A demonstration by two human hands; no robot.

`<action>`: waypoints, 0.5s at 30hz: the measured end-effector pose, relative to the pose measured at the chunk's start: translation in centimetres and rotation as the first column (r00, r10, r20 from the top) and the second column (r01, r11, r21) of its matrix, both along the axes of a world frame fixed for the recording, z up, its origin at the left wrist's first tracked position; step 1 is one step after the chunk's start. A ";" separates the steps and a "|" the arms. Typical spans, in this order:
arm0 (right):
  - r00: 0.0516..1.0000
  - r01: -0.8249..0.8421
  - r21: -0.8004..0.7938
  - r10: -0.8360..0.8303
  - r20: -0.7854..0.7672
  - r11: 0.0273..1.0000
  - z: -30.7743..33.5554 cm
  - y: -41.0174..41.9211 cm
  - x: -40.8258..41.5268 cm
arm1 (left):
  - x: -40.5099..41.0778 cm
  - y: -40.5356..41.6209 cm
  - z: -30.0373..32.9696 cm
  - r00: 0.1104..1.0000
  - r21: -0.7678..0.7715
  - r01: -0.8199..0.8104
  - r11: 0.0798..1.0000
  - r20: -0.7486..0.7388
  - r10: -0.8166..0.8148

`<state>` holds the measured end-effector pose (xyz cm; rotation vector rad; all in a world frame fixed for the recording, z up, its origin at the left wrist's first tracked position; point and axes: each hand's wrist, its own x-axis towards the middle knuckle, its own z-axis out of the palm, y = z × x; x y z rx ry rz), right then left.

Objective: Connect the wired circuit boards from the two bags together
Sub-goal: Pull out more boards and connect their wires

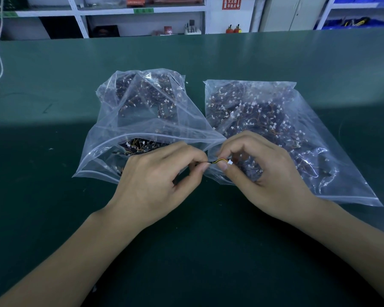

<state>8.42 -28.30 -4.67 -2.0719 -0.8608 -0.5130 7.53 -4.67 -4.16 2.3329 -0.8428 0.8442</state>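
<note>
Two clear bags sat side by side on the green table (pixel 53 151), both stuffed with dark circuit boards and too many white plugs to count. The left bag (pixel 142 111) had its mouth gaping toward the person, boards (pixel 138 147) showing inside; the right bag (pixel 286 134) lay flat just beside it. Right at the seam between the two bags, one short wire lead (pixel 217 161), yellow and black, ran level, its long axis left to right, the white connector (pixel 230 161) pointing away from the left bag. Left hand (pixel 155 180), grip pinched on the lead's dark end between thumb and forefinger. Right hand (pixel 259 173), grip pinched on the lead near the connector, other fingers curled above it. Both hands hovered over the bags' near edges. Shelving (pixel 142 18) stood beyond the table's far edge.
</note>
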 end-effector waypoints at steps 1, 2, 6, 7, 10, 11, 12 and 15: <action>1.000 0.001 -0.004 -0.001 -0.002 1.000 0.0 0.0 0.0 | 0.0 0.0 0.0 1.000 0.004 0.000 1.000 0.000 0.000; 1.000 0.002 -0.008 -0.002 -0.004 1.000 0.0 0.0 0.1 | 0.0 0.0 0.0 1.000 0.007 -0.002 1.000 0.002 0.002; 1.000 0.004 -0.006 -0.004 -0.003 1.000 -0.1 0.0 0.1 | 0.0 0.0 -0.1 1.000 -0.008 0.009 1.000 -0.008 -0.009; 1.000 0.007 -0.004 -0.007 -0.001 1.000 -0.2 0.0 0.1 | 0.0 0.0 -0.1 1.000 -0.004 0.012 1.000 -0.011 -0.012; 1.000 0.003 -0.011 -0.003 -0.007 1.000 -0.2 -0.1 0.2 | 0.1 0.1 -0.1 1.000 0.020 0.004 1.000 -0.005 -0.003; 1.000 0.002 -0.017 -0.003 -0.013 1.000 -0.1 -0.1 0.2 | 0.1 0.1 -0.1 1.000 0.027 0.001 1.000 -0.001 -0.001; 1.000 0.003 -0.020 -0.004 -0.019 1.000 0.0 -0.1 0.2 | 0.1 0.1 -0.1 1.000 0.029 -0.002 1.000 0.003 0.002; 0.999 0.019 -0.007 -0.019 -0.036 1.000 0.1 -0.1 0.2 | 0.2 0.0 -0.4 1.000 -0.001 -0.012 1.000 0.009 0.012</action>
